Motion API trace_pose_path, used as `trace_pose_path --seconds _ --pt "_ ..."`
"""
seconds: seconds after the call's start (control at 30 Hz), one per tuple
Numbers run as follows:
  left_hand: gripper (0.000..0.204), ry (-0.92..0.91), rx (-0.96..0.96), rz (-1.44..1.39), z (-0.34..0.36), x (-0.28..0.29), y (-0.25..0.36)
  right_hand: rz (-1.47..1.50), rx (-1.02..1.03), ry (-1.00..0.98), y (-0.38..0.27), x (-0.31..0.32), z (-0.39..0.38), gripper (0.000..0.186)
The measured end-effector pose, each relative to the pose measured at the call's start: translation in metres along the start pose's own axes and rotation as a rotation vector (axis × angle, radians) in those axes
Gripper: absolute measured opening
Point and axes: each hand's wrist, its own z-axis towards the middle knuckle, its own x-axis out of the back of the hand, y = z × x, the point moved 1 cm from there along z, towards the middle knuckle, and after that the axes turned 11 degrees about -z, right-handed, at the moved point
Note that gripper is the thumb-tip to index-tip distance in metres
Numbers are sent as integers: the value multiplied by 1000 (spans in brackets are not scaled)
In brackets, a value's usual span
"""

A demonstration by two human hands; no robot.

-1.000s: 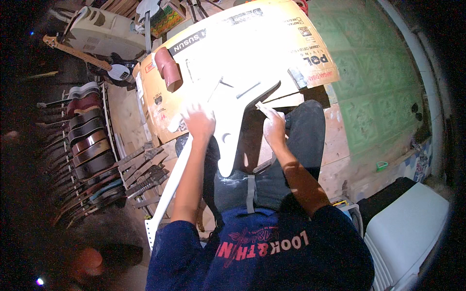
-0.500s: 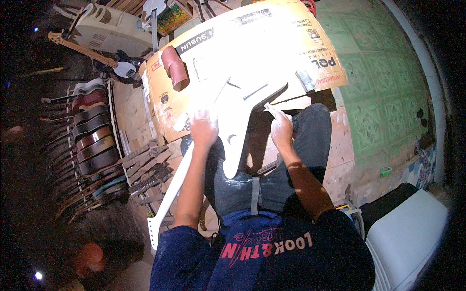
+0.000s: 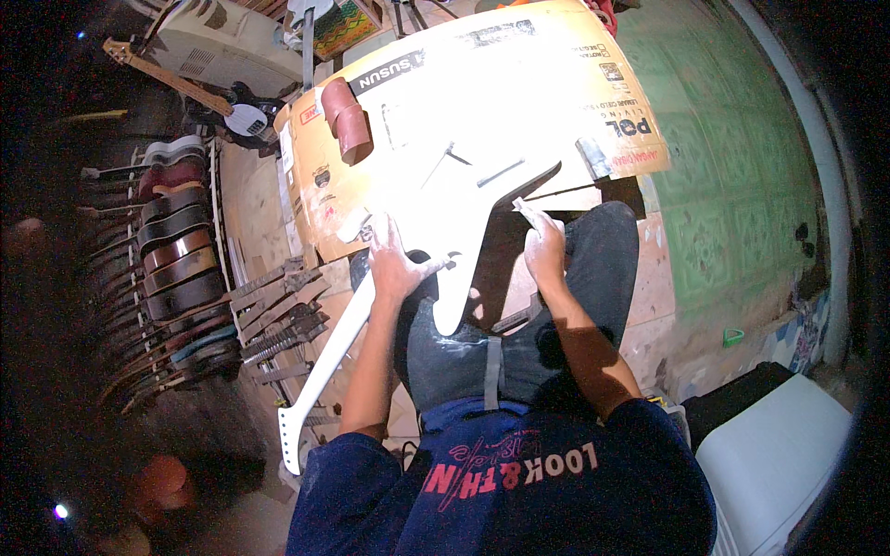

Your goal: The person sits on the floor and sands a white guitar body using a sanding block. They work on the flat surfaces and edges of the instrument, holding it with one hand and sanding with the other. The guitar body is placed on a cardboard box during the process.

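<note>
A white electric guitar with an angular body lies across my lap and a cardboard sheet. Its long white neck runs down to the left, ending in a headstock with a row of holes. My left hand rests where neck and body meet, thumb stretched to the right, fingers spread away from it. Just off the body's right edge, my dusty right hand pinches a small pale folded piece, too washed out to name surely. White dust marks my hands and trousers.
The printed cardboard sheet carries a reddish-brown roll of sandpaper. Several guitars hang in a rack at left, near loose necks. A dark guitar leans farther back. A pale plastic box stands at lower right.
My left hand has turned, its thumb now reaching out to the right over the guitar body. My right hand has shifted slightly, still beside the body. The guitar appears slightly shifted in view.
</note>
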Motion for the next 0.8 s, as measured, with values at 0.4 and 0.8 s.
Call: trace_pose_path --seconds 0.4,0.8 --pt "97 198 15 -104 7 -24 -45 -41 6 -18 3 -6 -4 51" --pt "116 39 93 -99 1 -14 -28 -94 25 -27 12 -9 -7 54"
